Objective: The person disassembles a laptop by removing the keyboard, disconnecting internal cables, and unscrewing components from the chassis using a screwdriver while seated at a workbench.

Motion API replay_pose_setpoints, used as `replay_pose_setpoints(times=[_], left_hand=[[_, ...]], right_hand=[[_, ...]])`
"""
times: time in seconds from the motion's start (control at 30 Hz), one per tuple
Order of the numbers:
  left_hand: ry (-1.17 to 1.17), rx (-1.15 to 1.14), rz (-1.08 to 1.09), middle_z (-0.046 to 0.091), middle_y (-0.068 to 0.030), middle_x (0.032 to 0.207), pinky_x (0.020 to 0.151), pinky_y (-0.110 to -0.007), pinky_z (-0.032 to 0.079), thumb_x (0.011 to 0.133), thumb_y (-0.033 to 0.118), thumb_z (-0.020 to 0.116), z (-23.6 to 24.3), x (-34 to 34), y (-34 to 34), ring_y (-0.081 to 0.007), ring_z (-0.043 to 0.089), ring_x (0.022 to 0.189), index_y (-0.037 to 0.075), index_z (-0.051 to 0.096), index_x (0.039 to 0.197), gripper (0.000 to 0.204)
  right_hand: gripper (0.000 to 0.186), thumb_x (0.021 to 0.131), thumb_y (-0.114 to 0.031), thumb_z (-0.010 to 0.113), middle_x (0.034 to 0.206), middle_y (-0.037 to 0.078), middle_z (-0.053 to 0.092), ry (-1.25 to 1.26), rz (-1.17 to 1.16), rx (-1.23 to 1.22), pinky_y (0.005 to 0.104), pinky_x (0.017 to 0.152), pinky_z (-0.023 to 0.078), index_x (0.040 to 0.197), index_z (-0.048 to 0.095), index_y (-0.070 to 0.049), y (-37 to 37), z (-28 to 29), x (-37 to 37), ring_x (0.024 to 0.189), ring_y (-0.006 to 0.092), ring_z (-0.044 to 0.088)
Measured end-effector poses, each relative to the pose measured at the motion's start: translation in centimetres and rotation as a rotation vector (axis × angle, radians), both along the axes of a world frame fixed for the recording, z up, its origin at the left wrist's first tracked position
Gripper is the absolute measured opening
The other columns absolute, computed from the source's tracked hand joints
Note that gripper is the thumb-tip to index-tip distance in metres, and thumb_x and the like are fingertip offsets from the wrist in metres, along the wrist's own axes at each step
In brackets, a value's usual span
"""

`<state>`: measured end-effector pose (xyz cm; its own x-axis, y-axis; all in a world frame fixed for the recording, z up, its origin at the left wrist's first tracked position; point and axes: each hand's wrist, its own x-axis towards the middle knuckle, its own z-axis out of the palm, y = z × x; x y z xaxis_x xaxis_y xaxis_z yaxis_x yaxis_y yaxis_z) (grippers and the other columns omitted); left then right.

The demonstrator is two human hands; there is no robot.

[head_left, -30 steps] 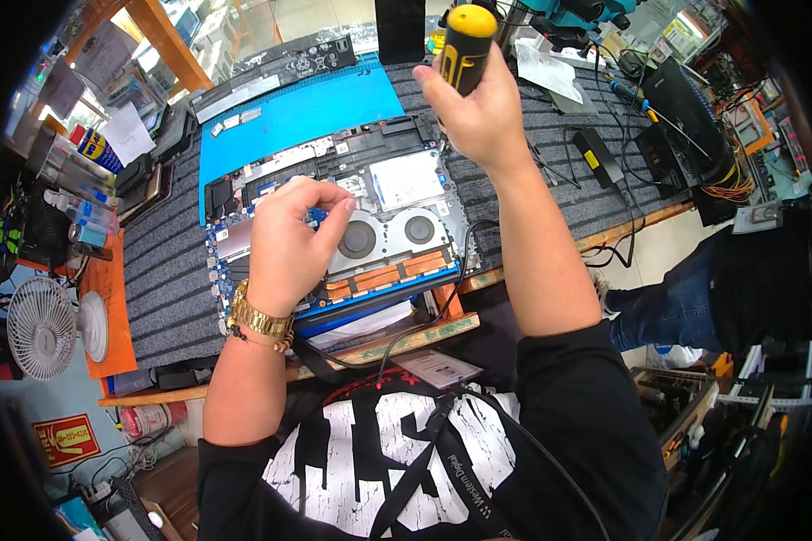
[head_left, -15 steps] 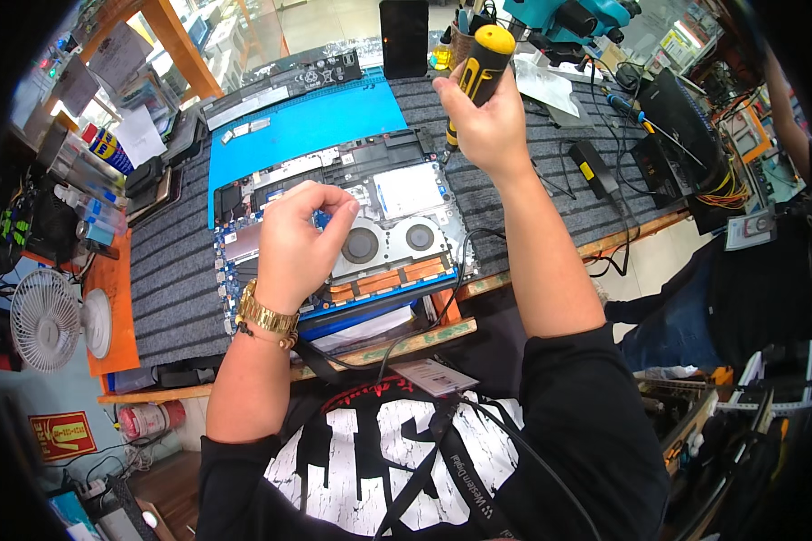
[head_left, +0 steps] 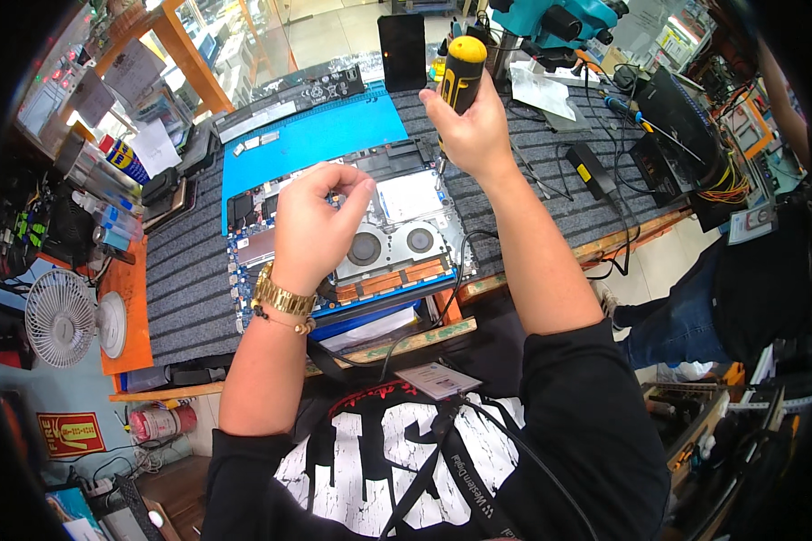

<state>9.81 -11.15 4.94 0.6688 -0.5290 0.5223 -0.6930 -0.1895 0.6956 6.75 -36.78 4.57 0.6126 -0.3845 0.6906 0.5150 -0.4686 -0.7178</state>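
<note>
An opened laptop [head_left: 397,242] lies on a blue mat [head_left: 320,135], its two round fans, copper heat pipes and circuit boards exposed. Over its middle hovers my left hand [head_left: 320,209], thumb and fingers curled together in a pinch. Whatever they hold, if anything, is hidden. My right hand [head_left: 480,131] grips a screwdriver [head_left: 463,72] with a yellow and black handle, held upright past the laptop's far right corner. The hand hides most of its lower end.
A laptop battery [head_left: 307,95] lies along the mat's far edge, near a dark upright phone-like slab [head_left: 402,52]. To the right are a black power adapter [head_left: 591,171] with cables and a teal microscope [head_left: 559,27]. A white fan [head_left: 60,317] stands left; another person [head_left: 686,307] is at right.
My right hand has shifted left with the screwdriver, closer to the laptop. My left hand has moved slightly right and up over the laptop, still pinched. The view has shifted a little.
</note>
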Motion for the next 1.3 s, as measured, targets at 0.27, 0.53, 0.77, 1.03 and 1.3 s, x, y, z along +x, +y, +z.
replay_pose_setpoints(times=[0.27,0.53,0.77,1.03,1.3], left_hand=[[-0.093,0.156,-0.008,0.081,-0.0115,0.095,0.086,-0.036,0.057,0.095,0.011,0.083,-1.7,-1.3,-1.8,-0.0256,0.078,0.091,0.004,0.081,0.095,0.007],[-0.228,0.264,-0.131,0.078,-0.0021,0.104,0.098,-0.048,0.044,0.093,0.014,0.082,-2.9,-3.0,-1.9,-0.0278,0.071,0.105,0.013,0.077,0.092,0.005],[-0.272,0.221,-0.116,0.078,-0.0012,0.106,0.097,-0.049,0.043,0.092,0.014,0.083,-3.6,-2.9,-1.5,-0.0273,0.071,0.104,0.013,0.077,0.093,0.006],[-0.259,0.23,-0.121,0.079,-0.0022,0.106,0.097,-0.047,0.044,0.093,0.013,0.084,-3.2,-3.0,-1.5,-0.0268,0.073,0.104,0.011,0.077,0.093,0.007],[-0.295,0.273,-0.119,0.081,-0.0048,0.106,0.096,-0.043,0.045,0.093,0.011,0.084,-2.7,-3.0,-1.4,-0.0262,0.074,0.103,0.009,0.077,0.096,0.008]], right_hand=[[0.042,0.097,-0.016,0.082,0.097,0.009,0.076,0.034,-0.012,-0.036,0.0369,0.08,0.059,0.131,0.063,-0.001,-0.1,0.1,-0.4,0.083,0.0172,0.071],[0.044,0.096,-0.017,0.084,0.102,0.006,0.073,0.025,-0.034,-0.029,0.0368,0.086,0.058,0.132,0.063,-0.002,0.3,0.7,-0.7,0.091,0.0172,0.068],[0.027,0.101,-0.01,0.082,0.092,-0.002,0.067,-0.09,0.058,-0.036,0.0269,0.071,0.052,0.118,0.063,-0.003,-0.4,-0.9,0.4,0.08,0.0059,0.061],[0.025,0.101,-0.01,0.082,0.093,-0.002,0.068,-0.057,0.003,0.044,0.0271,0.072,0.052,0.116,0.064,-0.003,-1.1,-1.1,0.5,0.08,0.0065,0.061],[0.04,0.095,-0.018,0.085,0.103,0.006,0.077,-0.041,-0.112,0.049,0.0352,0.085,0.059,0.126,0.067,-0.002,-0.8,0.0,0.5,0.091,0.0148,0.071]])
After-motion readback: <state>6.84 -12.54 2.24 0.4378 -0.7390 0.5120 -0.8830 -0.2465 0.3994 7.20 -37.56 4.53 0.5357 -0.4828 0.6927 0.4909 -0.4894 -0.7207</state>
